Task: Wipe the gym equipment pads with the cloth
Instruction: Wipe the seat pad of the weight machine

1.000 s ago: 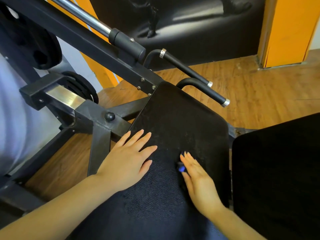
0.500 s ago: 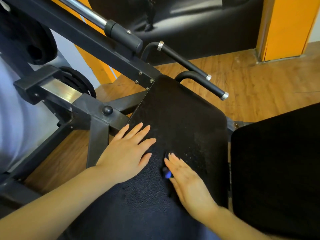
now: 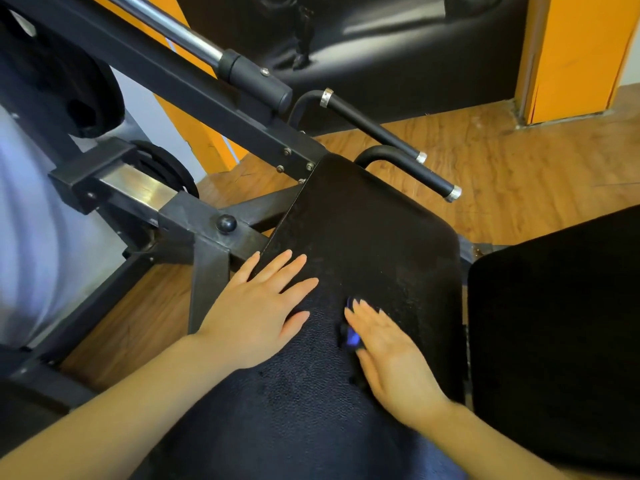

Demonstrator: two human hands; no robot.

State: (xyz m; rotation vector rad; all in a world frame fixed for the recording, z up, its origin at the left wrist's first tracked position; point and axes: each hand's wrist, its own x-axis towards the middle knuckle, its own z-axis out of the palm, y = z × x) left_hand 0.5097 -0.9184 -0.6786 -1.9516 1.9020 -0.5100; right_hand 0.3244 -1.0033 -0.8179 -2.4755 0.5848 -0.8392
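Note:
A long black seat pad runs from the bottom of the head view up to the middle. My left hand lies flat on the pad's left side with its fingers spread. On the pad's middle, my right hand presses down with straight fingers on a dark cloth. Only a small blue bit of the cloth shows at the hand's left edge. A second black pad stands just to the right.
The machine's black steel frame and a chrome bar lie left and above. Two black handles stick out past the pad's far end. Weight plates hang at upper left. Wooden floor lies beyond.
My right hand has slid left across the pad with the cloth, closer to my left hand. The left hand has stayed in place.

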